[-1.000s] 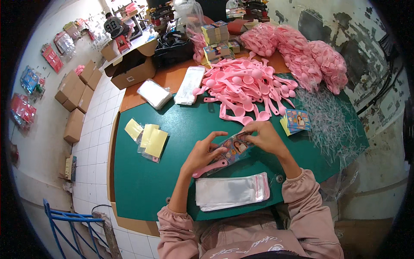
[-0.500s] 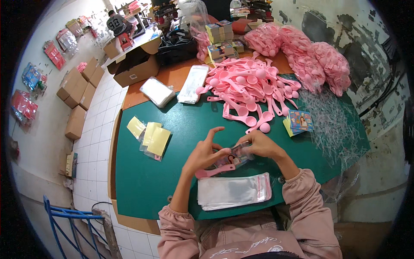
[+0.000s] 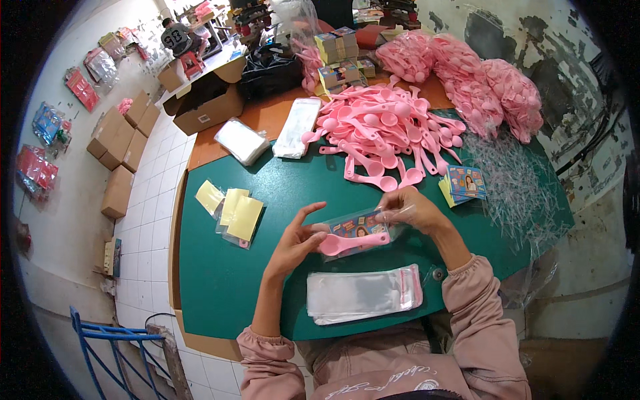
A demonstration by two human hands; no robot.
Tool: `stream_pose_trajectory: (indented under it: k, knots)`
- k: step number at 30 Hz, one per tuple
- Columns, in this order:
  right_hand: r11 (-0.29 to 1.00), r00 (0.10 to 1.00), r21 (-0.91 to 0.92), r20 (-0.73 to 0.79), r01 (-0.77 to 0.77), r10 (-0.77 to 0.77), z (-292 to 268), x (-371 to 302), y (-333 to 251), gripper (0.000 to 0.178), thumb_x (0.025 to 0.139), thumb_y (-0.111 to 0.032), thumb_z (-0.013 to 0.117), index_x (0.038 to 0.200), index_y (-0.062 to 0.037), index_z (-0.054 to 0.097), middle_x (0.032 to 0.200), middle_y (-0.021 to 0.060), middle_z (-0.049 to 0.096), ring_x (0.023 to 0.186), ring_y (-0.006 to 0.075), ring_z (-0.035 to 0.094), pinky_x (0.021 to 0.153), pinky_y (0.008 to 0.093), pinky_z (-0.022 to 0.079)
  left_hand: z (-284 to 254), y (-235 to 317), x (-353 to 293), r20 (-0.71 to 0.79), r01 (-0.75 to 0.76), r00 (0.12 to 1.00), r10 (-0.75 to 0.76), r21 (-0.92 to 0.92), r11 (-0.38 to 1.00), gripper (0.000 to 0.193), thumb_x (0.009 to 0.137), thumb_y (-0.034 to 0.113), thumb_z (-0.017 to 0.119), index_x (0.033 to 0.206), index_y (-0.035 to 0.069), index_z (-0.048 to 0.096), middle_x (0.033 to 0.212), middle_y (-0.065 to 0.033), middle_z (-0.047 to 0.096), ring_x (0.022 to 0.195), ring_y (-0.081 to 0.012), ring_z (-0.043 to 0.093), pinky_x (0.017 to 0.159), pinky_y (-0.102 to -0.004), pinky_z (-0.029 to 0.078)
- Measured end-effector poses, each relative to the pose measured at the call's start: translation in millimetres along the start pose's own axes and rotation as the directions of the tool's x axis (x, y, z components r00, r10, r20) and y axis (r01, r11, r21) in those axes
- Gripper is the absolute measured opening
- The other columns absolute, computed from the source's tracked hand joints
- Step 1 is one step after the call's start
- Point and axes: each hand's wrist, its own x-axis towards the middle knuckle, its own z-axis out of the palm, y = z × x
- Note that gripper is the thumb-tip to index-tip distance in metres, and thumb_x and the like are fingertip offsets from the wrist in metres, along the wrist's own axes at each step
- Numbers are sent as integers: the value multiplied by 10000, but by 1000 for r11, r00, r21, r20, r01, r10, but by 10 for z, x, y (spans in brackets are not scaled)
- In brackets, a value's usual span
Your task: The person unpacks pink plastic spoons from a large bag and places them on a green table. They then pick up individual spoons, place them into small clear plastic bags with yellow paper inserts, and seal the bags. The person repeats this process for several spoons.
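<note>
Above the table, both my hands stretch out a clear plastic bag (image 3: 320, 219) with a blue printed card (image 3: 359, 225) in it. My left hand (image 3: 293, 245) pinches its left end beside the bowl of a pink measuring spoon (image 3: 353, 244); its index finger points up. My right hand (image 3: 415, 212) grips the bag's right end. The spoon lies along the bag's near side, bowl to the left; whether it is inside the bag I cannot tell. Just nearer to me, a stack of flat clear bags (image 3: 363, 293) lies on the green table (image 3: 220, 287).
A heap of pink spoons (image 3: 380, 127) lies beyond my hands, with bagged spoons (image 3: 460, 80) behind. Blue cards (image 3: 465, 183) and clear plastic strips (image 3: 513, 193) lie right. Yellow-backed packets (image 3: 240, 217) lie left. Two bag stacks (image 3: 297, 127) and an open carton (image 3: 207, 110) stand farther back.
My hands have drawn apart, spreading the bag so the card shows more. The pink spoon has risen with it and now lies across the card's lower part.
</note>
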Motion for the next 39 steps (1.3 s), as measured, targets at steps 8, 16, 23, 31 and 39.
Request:
stream_pose_trajectory:
  k: [8, 16, 23, 31, 39]
  knots:
    - [974, 998, -216, -16, -64, 62, 52, -139, -228, 201, 725, -131, 685, 780, 50, 616, 712, 22, 584, 630, 68, 534, 541, 207, 423, 109, -86, 71, 7, -10, 1000, 10, -6, 1000, 503, 867, 72, 540, 1310, 85, 301, 1008, -86, 584, 863, -119, 566, 715, -235, 498]
    - [690, 892, -678, -113, 253, -438, 423, -112, -295, 278, 741, -165, 675, 945, 8, 598, 881, 102, 587, 771, 194, 580, 704, 300, 474, 243, -67, -35, 11, 67, 998, -66, -182, 981, 547, 940, 250, 414, 1372, 127, 103, 1093, -185, 540, 1006, -233, 562, 782, -292, 494]
    - [618, 909, -671, 246, 410, -336, 604, -163, -176, 289, 723, -158, 664, 952, -35, 538, 954, 135, 495, 889, 304, 521, 770, 370, 435, 249, -35, -80, 108, 259, 964, -245, -143, 955, 656, 926, 152, 434, 1387, 166, -33, 1061, -235, 554, 956, -271, 597, 790, -362, 514]
    - [525, 918, -754, 296, 394, -263, 630, -168, -110, 215, 710, -105, 659, 872, -56, 526, 902, 102, 485, 812, 289, 511, 701, 372, 423, 262, -62, -99, 154, 298, 945, -288, -50, 953, 634, 916, 70, 427, 1392, 140, 14, 987, -212, 590, 890, -251, 623, 771, -352, 519]
    - [412, 890, -807, 284, 423, -356, 750, -166, -28, 207, 713, -118, 645, 857, -48, 513, 888, 103, 484, 787, 275, 501, 697, 364, 403, 251, -75, -95, 45, 190, 980, -194, 78, 979, 582, 894, 82, 493, 1375, 106, 166, 932, -144, 622, 835, -161, 620, 699, -255, 495]
